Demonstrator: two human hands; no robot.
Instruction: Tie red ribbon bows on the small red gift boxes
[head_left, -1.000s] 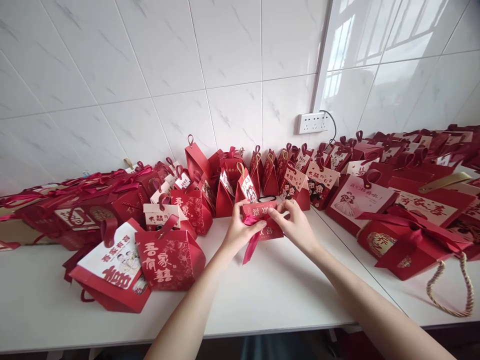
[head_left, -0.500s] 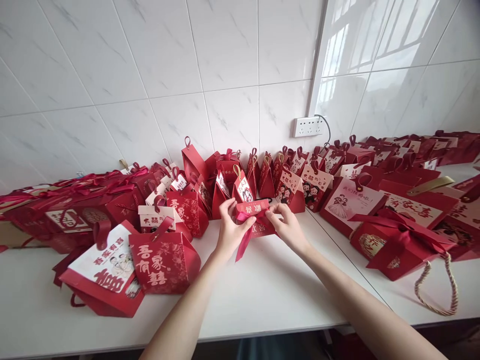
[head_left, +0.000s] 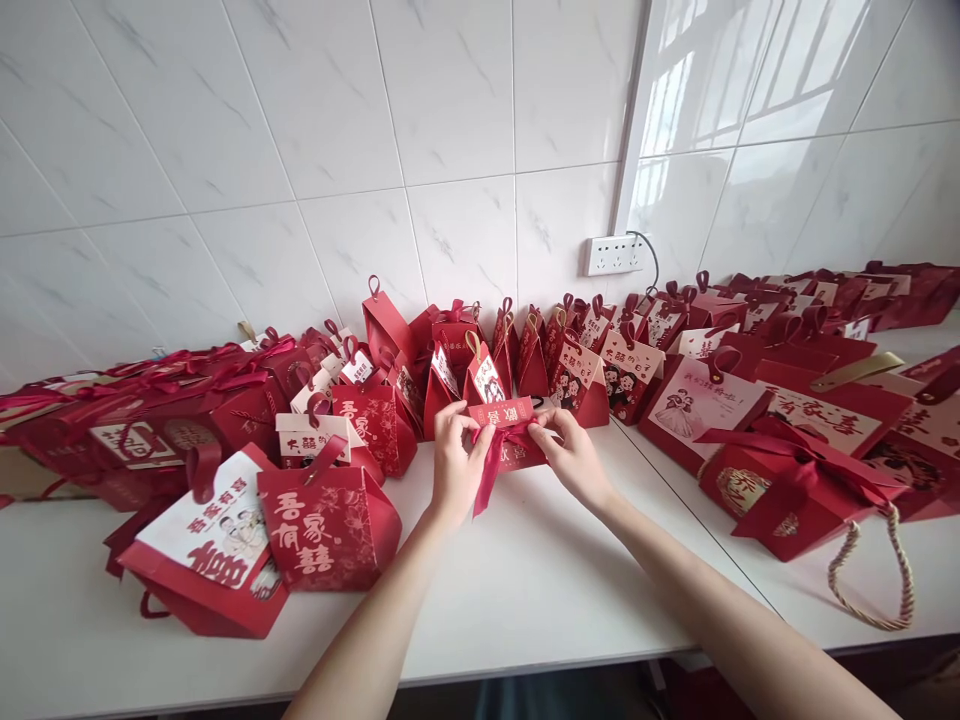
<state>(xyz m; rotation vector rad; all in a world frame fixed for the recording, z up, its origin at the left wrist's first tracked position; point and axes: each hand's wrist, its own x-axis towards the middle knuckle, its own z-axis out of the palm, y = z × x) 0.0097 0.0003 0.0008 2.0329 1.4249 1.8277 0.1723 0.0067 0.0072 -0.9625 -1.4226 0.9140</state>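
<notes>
A small red gift box (head_left: 523, 457) with pale printed characters rests on the white table in the middle, just in front of the standing boxes. Across its front runs a dark red ribbon (head_left: 489, 480), gathered into a bow with one tail hanging down at the left. My left hand (head_left: 455, 455) is closed at the box's left side, thumb and fingers pinching the ribbon. On the other side my right hand (head_left: 571, 455) pinches the ribbon's right part between thumb and fingertips. The fingers partly cover the bow and the box's sides.
Red gift boxes (head_left: 330, 535) crowd the left, some with ribbon loops. More boxes (head_left: 577, 385) line the wall and fill the right. A ribboned box (head_left: 795, 490) with a rope handle (head_left: 840, 580) lies front right. A power strip (head_left: 613, 255) is on the tiled wall.
Both hands stay at the box. My left thumb has shifted left and up along the ribbon, so more of the bow shows. The hanging tail has moved slightly.
</notes>
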